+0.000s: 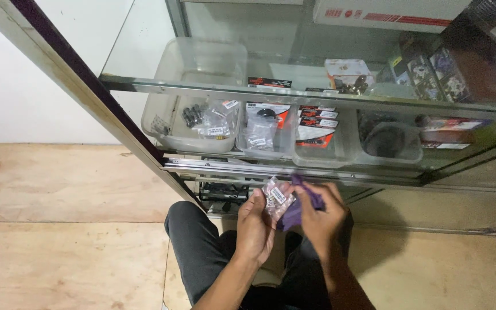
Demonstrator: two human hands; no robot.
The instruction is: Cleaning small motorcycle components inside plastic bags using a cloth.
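Note:
My left hand (255,227) holds a small clear plastic bag (275,196) with small parts and a white label inside. My right hand (324,215) grips a purple cloth (301,202) that presses against the bag. Both hands hover above my lap, just in front of the lower edge of a glass display cabinet (294,95). My legs in dark trousers (202,252) are folded beneath the hands.
Behind the glass stand several clear plastic tubs: one at the left (202,97) holds small bagged parts, others (317,138) hold red-and-black packets, and one at the right (391,143) holds a dark round part. A sliding-door rail (271,167) runs along the cabinet's bottom. The floor is plywood (64,229).

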